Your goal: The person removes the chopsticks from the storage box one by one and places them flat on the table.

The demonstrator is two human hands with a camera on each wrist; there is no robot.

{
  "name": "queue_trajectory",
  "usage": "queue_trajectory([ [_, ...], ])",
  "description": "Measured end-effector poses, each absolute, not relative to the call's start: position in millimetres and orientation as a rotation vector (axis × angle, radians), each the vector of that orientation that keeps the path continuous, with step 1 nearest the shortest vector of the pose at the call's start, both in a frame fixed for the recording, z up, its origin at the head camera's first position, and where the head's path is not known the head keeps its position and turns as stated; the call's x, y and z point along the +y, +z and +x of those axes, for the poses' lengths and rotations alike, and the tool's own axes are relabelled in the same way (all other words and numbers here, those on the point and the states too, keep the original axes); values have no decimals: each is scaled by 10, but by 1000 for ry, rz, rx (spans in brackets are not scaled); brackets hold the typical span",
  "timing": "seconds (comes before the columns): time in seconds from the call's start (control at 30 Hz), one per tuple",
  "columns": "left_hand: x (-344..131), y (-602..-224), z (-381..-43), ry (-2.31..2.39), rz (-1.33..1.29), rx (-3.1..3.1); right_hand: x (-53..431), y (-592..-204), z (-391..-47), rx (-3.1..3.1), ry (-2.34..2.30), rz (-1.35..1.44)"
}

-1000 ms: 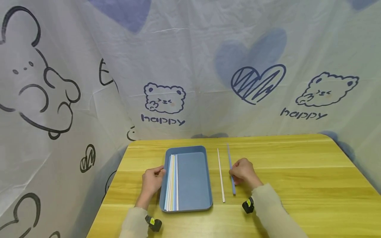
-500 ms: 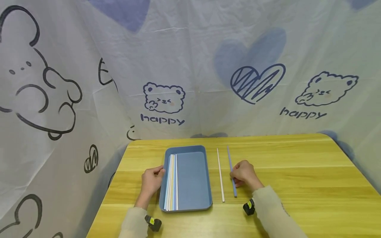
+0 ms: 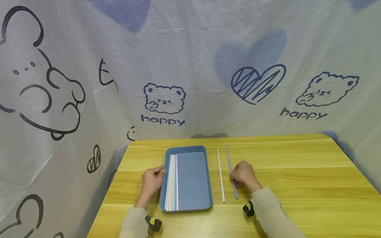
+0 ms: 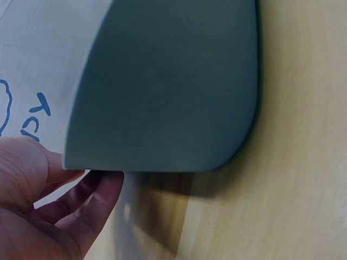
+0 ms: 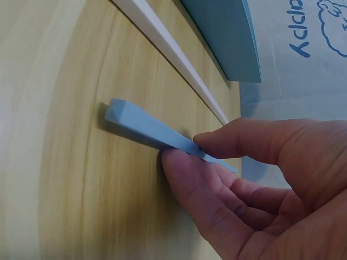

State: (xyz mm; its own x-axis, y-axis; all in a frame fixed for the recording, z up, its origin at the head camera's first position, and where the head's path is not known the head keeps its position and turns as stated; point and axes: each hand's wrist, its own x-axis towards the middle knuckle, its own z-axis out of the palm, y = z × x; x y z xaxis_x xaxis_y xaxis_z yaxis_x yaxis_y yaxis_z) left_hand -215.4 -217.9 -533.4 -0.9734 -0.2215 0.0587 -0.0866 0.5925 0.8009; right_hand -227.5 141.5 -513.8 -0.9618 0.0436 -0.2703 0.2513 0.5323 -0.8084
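My right hand (image 3: 243,173) pinches a blue chopstick (image 5: 143,122) between thumb and fingers, partway along its length. In the right wrist view its square, thick end points toward the camera, low over the table. A white chopstick (image 3: 221,175) lies on the table between it and the tray. My left hand (image 3: 152,181) grips the left side of the blue-grey tray (image 3: 194,209); in the left wrist view the thumb and fingertips (image 4: 111,184) meet at its edge. Inside the tray, several pale chopsticks (image 3: 171,183), white, yellow and blue, lie side by side along the left wall.
The yellow wood-grain table (image 3: 297,172) extends to the right of my right hand. A pale curtain (image 3: 202,66) with bear and heart drawings hangs behind the table and along the left. Each wrist carries a small black camera (image 3: 153,223).
My right hand and the blue chopstick have shifted slightly toward me, and the chopstick's far tip has swung a little left. My left hand and the tray have stayed put.
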Motion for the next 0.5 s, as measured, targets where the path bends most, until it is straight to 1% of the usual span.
queue_trajectory([
  [0.23,-2174,-5319,-2133,-1313,262,-2664,1430,-5133,-2278,2543,-1410,236],
  [0.5,-2160,-5307,-2120,-1320,262,-2667,1405,-4963,-2343,2425,-1536,233],
])
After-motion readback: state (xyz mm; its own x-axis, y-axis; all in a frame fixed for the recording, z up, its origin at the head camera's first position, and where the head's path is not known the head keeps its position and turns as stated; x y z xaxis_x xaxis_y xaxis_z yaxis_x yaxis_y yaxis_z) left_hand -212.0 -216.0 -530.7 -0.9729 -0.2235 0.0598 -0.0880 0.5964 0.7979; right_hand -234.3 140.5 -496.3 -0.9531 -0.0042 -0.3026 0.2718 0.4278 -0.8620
